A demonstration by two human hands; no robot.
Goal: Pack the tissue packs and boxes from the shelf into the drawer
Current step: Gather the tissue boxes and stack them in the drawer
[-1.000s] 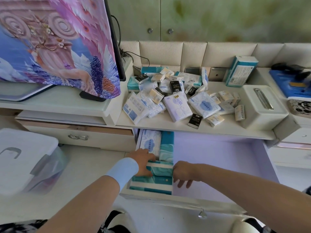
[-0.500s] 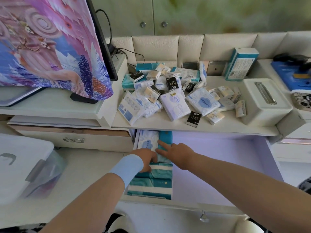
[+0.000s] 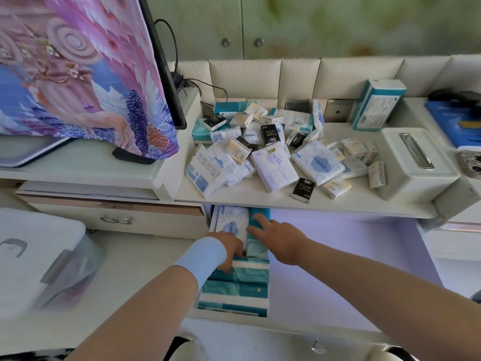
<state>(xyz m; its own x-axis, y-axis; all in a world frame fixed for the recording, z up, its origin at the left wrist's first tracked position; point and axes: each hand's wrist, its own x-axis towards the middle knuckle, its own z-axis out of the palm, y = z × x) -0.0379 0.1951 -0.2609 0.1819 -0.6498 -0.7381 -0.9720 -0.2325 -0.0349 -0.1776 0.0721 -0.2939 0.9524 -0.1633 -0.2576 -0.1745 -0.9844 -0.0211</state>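
Observation:
The drawer (image 3: 338, 256) stands open below the shelf, its lilac floor bare on the right. Along its left side lie teal tissue packs (image 3: 234, 290) in front, with a white-and-blue pack (image 3: 229, 222) and a teal pack (image 3: 260, 214) behind them. My left hand (image 3: 229, 248), with a pale blue wristband, curls down into the gap between the white pack and the front teal packs; its fingertips are hidden. My right hand (image 3: 278, 237) rests flat on the rear teal pack, fingers spread. A heap of small tissue packs (image 3: 270, 157) covers the shelf (image 3: 260, 201).
A tall teal tissue box (image 3: 377, 105) stands at the shelf's back right beside a white tissue holder (image 3: 413, 162). A covered screen (image 3: 78, 74) sits on the raised left shelf. A clear lidded bin (image 3: 39, 256) stands on the floor at left. A second drawer (image 3: 114, 220) is shut.
My right hand left the front teal pack's right edge and moved back onto the rear teal pack. My left hand slid back a little into the gap. The shelf heap is unchanged.

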